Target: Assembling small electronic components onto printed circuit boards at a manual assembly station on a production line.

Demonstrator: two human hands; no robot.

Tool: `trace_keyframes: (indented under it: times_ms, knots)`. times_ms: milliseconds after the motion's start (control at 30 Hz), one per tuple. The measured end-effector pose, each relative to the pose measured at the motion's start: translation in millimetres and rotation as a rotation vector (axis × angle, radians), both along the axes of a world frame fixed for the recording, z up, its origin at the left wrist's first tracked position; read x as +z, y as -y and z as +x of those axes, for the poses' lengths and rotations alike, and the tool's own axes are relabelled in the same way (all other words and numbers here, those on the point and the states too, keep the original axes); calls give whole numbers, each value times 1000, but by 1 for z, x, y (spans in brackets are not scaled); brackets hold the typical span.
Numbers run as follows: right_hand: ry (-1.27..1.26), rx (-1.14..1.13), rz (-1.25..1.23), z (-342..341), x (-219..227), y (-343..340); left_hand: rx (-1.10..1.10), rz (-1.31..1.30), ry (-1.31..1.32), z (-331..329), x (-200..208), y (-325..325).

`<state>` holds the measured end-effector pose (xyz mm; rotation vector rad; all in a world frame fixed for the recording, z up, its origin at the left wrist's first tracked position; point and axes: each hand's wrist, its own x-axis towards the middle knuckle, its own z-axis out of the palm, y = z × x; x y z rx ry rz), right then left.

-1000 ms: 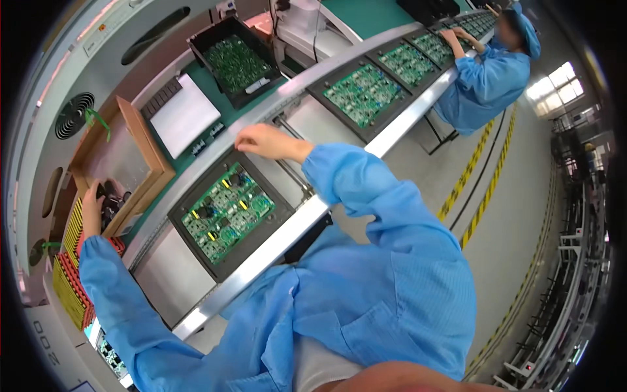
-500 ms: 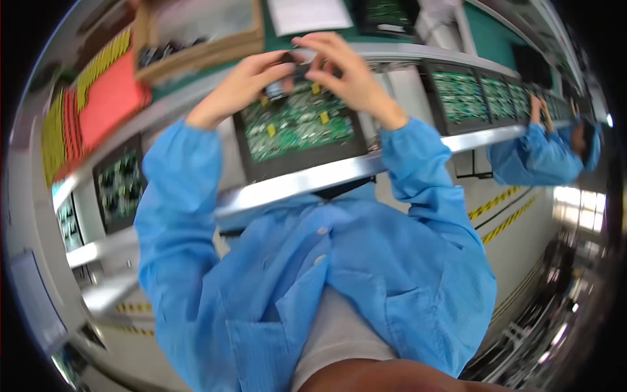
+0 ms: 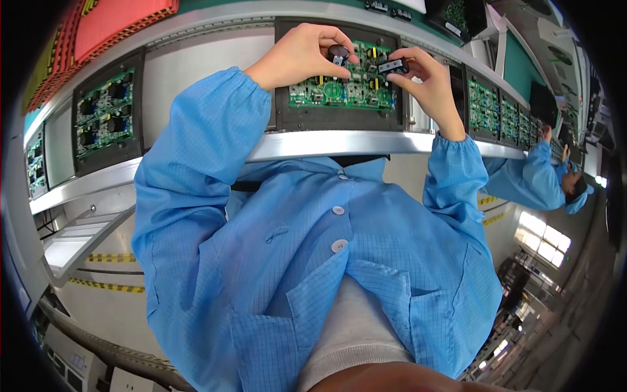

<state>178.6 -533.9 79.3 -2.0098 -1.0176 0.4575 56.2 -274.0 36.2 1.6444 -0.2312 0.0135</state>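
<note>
My left hand (image 3: 307, 57) pinches a black cylindrical capacitor (image 3: 339, 55) between thumb and fingers, holding it above a green circuit board (image 3: 333, 95). A second black capacitor (image 3: 394, 66), with a pale stripe on its side, is gripped by my right hand (image 3: 424, 80) over the board's right part. The board is seated in a dark frame (image 3: 339, 119) on the line and carries small yellow, blue and black parts. My hands and the capacitors hide some of its upper area. Both capacitors appear tilted and apart from each other.
Framed boards with black capacitors (image 3: 106, 112) lie to the left, and more boards (image 3: 483, 98) run off rightward. A metal rail (image 3: 353, 142) edges the line in front of me. Red trays (image 3: 121, 26) are at upper left. Loose capacitors (image 3: 400, 13) rest beyond the board. A co-worker (image 3: 537, 171) works at right.
The view has shifted, so the board and my hands appear farther right. My hands, close together before, are now spaced apart, with a capacitor clearly visible in each.
</note>
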Motion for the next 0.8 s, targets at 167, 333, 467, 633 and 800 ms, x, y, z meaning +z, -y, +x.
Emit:
trace_keyframes:
  times_ms: [167, 333, 467, 633, 800]
  knots:
    - [34, -19, -108, -20, -3, 24, 77, 261, 177, -11, -15, 3]
    - [176, 10, -189, -26, -14, 27, -2, 419, 164, -12, -14, 10]
    - [215, -18, -208, -24, -28, 23, -10, 548, 169, -13, -15, 14]
    - [249, -26, -211, -22, -33, 24, -35, 683, 262, -10, -27, 15]
    - [227, -1, -135, -18, -36, 29, -46, 690, 311, -8, -13, 13]
